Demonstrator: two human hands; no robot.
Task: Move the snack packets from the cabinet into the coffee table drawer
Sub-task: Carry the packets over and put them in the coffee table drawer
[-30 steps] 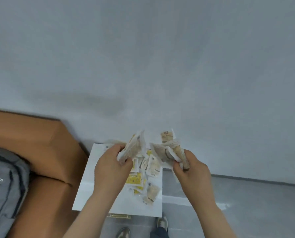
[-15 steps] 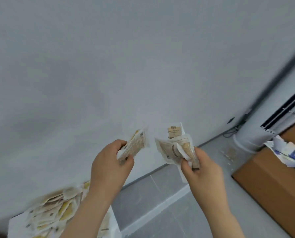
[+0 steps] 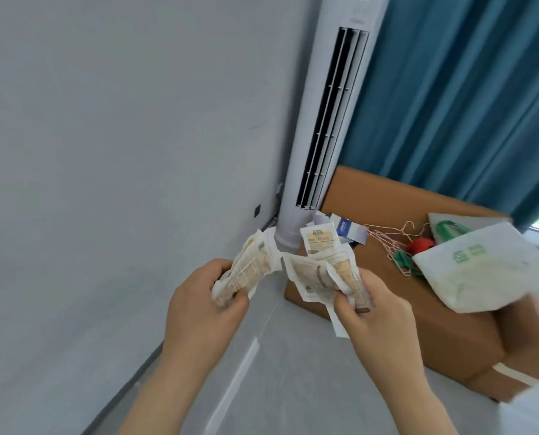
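My left hand grips a bunch of white and tan snack packets, held at chest height in the middle of the view. My right hand grips a second bunch of snack packets, fanned out, with one packet sticking up at the back. The two bunches almost touch. Neither the cabinet nor the coffee table drawer is in view.
A grey wall fills the left side. A tall white air conditioner stands in the corner beside a teal curtain. A brown cardboard box on the grey floor carries a white bag, wire hangers and small items.
The view has swung right, from the white cabinet top with loose packets to the corner with the air conditioner and box. Both hands keep their packets in the same grip.
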